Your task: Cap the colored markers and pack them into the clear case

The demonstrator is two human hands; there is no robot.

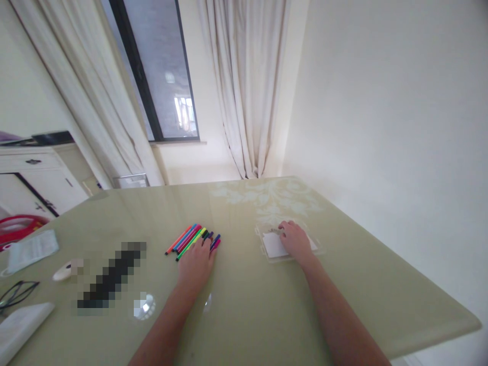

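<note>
A bunch of coloured felt-tip pens (185, 240) lies side by side on the table, in orange, blue, pink, green, yellow and purple. My left hand (196, 259) rests on the right part of the bunch, its fingers apart over the darker pens and hiding some of them. To the right is a shallow clear plastic case (271, 260) with white paper or card (273, 245) in it. My right hand (295, 241) lies over the case's right half with fingers bent loosely on the card; it covers part of the contents.
On the table's left are a face mask (32, 247), a white oval object (63, 272), glasses (17, 295), a white box-like object (23, 328) and a blurred dark long shape (112, 277). The pale green table (244, 315) meets a wall at right.
</note>
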